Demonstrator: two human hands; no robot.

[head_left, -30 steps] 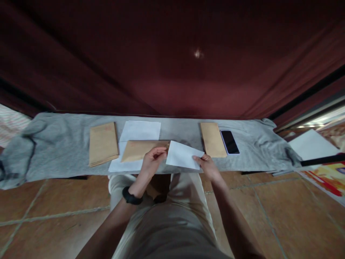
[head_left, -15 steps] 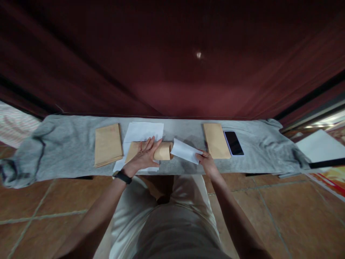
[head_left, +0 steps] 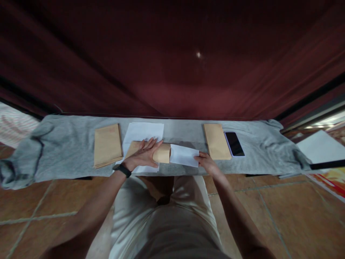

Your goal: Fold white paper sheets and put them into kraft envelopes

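Note:
My left hand (head_left: 145, 154) lies spread on a brown paper envelope (head_left: 162, 154), whose mouth faces right. Under that envelope are sheets of white paper (head_left: 145, 130). With thumb and fingers, my right hand (head_left: 205, 160) pinches the right end of a folded white paper (head_left: 184, 155). The paper's left end is at the envelope's mouth and seems to sit just inside it. Much of the envelope is covered by my left hand.
To the left lies a stack of brown envelopes (head_left: 107, 145). Another brown envelope stack (head_left: 217, 141) is at the right, beside a phone (head_left: 234, 144). A grey cloth (head_left: 67, 147) covers the narrow bench. Behind it hangs a dark red curtain (head_left: 172, 97).
My right hand has brought the folded white paper level with the envelope and its left end to the mouth. My left hand stays on the envelope.

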